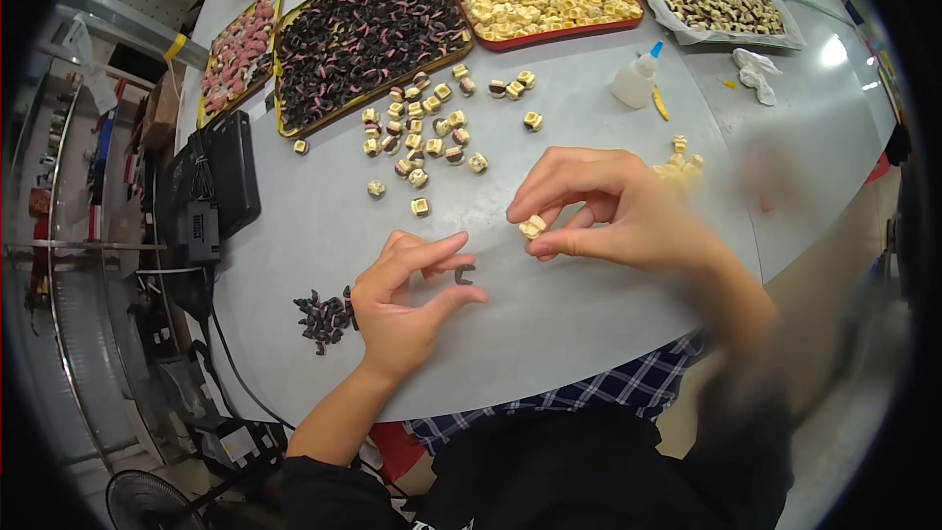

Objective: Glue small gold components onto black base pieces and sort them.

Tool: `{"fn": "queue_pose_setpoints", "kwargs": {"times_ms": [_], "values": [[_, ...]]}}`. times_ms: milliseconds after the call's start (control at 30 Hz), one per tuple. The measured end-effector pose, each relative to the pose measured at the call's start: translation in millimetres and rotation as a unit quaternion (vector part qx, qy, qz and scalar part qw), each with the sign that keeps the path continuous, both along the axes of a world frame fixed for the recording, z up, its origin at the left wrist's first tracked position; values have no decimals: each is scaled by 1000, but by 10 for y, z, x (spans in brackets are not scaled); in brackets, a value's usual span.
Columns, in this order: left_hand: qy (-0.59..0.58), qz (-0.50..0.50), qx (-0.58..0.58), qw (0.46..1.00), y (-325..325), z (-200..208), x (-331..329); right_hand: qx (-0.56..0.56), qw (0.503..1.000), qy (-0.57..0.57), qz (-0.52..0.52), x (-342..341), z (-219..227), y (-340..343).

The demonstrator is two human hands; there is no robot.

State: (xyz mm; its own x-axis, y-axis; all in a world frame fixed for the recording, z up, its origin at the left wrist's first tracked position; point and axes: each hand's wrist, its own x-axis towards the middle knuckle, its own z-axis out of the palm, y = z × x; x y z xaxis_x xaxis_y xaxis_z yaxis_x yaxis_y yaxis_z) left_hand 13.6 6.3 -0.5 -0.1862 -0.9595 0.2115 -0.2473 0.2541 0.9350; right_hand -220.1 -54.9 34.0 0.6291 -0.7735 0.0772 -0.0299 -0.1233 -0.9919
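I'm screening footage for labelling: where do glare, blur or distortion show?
Head view: glare whitens the gray tabletop at upper right; the right forearm blurs toward the elbow; a reddish patch above it is too smeared to identify; metal shelving at far left bows; left hand and right hand look fairly sharp.

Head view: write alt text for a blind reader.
A person's right grip pinches a small cream piece; their left grip curves around a dark C-shaped piece. Small cream-and-dark blocks and filled trays lie beyond on the grey table.
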Motion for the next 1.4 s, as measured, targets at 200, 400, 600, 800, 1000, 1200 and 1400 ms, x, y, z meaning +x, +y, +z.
{"fn": "queue_pose_setpoints", "kwargs": {"times_ms": [200, 400, 600, 800, 1000, 1200, 1400], "values": [[-3, 37, -96, 995, -19, -19, -16, 114, 991, -67, -22, 132, -47, 109], [-11, 34, -112, 993, -1, -1, -40, 54, 990, -118, -45, 142, -123, 102], [-30, 29, -128, 991, 0, -6, -30, 72, 995, -75, 8, 147, -120, 119], [-38, 30, -139, 989, -11, 20, -35, 13, 991, -127, -29, 199, -208, 137], [-47, 44, -152, 986, -3, 3, -11, 134, 985, -105, -2, 219, -112, 181], [-18, 66, -120, 990, 24, -20, -61, 207, 967, -148, 18, 286, -200, 185], [-44, 46, -165, 984, 5, -43, -46, 304, 943, -129, 34, 286, -160, 188]]}}
